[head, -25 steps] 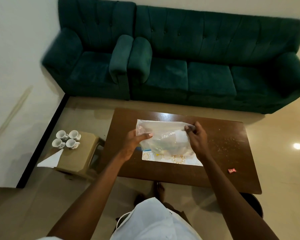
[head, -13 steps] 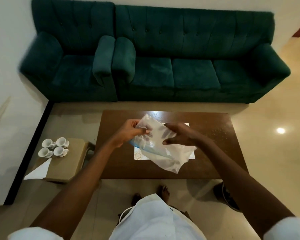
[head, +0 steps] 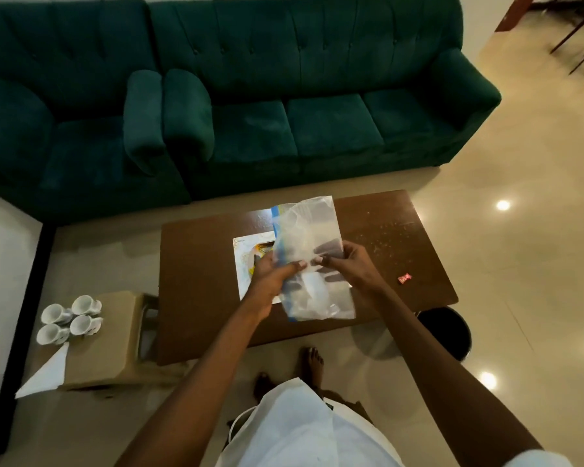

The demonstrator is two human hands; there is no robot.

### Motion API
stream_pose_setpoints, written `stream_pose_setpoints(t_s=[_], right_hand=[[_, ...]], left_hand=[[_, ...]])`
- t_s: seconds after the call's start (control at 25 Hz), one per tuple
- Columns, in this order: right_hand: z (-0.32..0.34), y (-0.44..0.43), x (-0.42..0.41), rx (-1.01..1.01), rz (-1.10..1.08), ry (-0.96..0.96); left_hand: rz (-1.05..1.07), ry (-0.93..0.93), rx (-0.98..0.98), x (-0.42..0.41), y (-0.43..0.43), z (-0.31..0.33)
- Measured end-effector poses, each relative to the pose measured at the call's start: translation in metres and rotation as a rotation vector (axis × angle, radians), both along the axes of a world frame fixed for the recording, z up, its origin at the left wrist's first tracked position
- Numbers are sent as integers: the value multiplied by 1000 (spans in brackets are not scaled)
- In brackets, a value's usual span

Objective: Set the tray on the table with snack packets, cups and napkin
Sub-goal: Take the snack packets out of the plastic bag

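Note:
A clear plastic zip bag (head: 309,237) with a blue strip along its left edge is held upright above the brown table (head: 199,264). My left hand (head: 272,274) and my right hand (head: 346,262) both pinch it at its middle, thumbs nearly touching. Beneath the bag a white patterned tray (head: 246,254) lies on the table, mostly hidden, with something yellow showing on it. Several white cups (head: 71,318) stand on a low tan stool (head: 115,342) to the left. A white folded napkin (head: 46,374) lies at the stool's near corner.
A small red wrapper (head: 404,278) lies on the table's right side, with crumbs (head: 381,234) farther back. A dark round bin (head: 444,332) stands by the table's near right corner. Green sofas (head: 284,96) line the far side. My bare feet (head: 312,362) stand at the table's near edge.
The bag has turned from lying crosswise to standing upright, and my hands have come together at its middle. The view has shifted to the right.

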State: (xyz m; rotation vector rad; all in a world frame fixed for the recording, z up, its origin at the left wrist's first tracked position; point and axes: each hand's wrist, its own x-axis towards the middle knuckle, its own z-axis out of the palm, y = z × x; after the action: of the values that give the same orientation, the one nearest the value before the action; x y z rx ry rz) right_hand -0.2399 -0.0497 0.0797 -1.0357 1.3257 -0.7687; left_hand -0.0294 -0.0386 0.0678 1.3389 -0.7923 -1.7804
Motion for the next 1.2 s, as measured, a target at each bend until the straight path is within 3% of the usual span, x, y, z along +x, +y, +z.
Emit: stream_pose_setpoints(t_s=[0.2,0.44,0.6,0.8,0.88,0.96,1.04,1.12,1.2], right_hand=[[-15,22,-35,8,-86,-70],[-44,53,-63,208,-471,-278],[-45,52,-96,174,-536,-205],[-31,47,-177,-105,-357,-52],[-30,42,-222,-122,-350,-50],[-38,41,-269,-51,-487,-132],[-50,50,-307,66,-617,-335],[-66,74,-345,236,-624,-487],[-88,105,-363,362,-559,-493]], left_hand=[[-115,24,-2,-2,-15,-18],[-48,384,386,-53,-5,-31],[17,470,522,-86,-6,-33],[-266,303,523,-156,-16,-35],[-354,199,487,-198,-18,-33],[-373,111,416,-242,-21,-38],[-259,92,341,-280,-22,-49],[-137,32,269,-328,-18,-61],[-83,-82,194,-365,-6,-76]])
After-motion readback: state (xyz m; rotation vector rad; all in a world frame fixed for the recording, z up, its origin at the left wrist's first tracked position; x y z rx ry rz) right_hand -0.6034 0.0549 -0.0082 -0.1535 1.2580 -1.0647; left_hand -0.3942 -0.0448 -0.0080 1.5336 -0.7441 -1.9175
